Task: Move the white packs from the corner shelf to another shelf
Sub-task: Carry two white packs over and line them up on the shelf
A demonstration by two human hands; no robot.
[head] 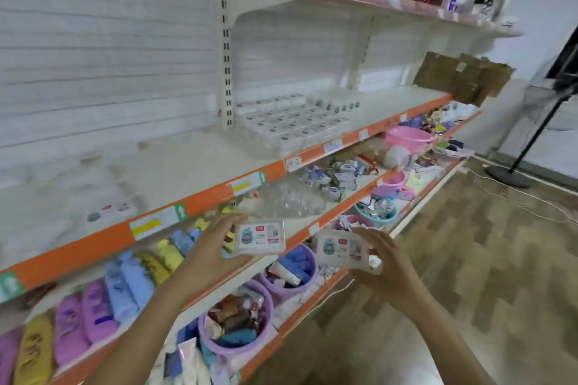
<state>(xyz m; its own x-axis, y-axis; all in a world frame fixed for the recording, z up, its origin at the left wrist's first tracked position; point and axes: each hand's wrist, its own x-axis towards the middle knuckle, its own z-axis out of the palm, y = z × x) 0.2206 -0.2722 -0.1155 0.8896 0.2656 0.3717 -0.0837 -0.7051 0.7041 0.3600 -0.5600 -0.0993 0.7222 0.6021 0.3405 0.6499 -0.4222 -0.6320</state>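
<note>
Shop shelving with orange front edges [103, 244] runs from the lower left away to the right, backed by white slatted panels, with wood-pattern flooring [488, 244] on the right.

I hold one white pack in each hand, out in front of the shelves and resting on none of them. My left hand [215, 247] grips the left edge of a white pack [260, 236], thumb below and fingers above, its face turned toward me. My right hand [383, 256] clasps a second white pack [342, 248] from its right side, tilted a little, just beside the first but not touching it. Each pack carries a small teal cartoon figure, a red label and lines of print too blurred to read.

Behind my hands, the shelf at that level holds clear plastic containers [294, 200] and small blue-and-white wrapped items [331, 178]. Toward its left end lies a row of purple, blue and yellow pouches [103, 300]. Below, purple tubs [240, 319] are full of mixed tubes and packets.

The wide cream shelf [175, 166] above is mostly bare at its left end. Further along, beside the slotted upright, many more white packs [291, 122] lie flat in rows. Yellow price tags with green arrows sit on its orange edge; their writing is unreadable.

A pink basin [408, 138] sits far right, and a black stand [513, 176] rises from the floor.
</note>
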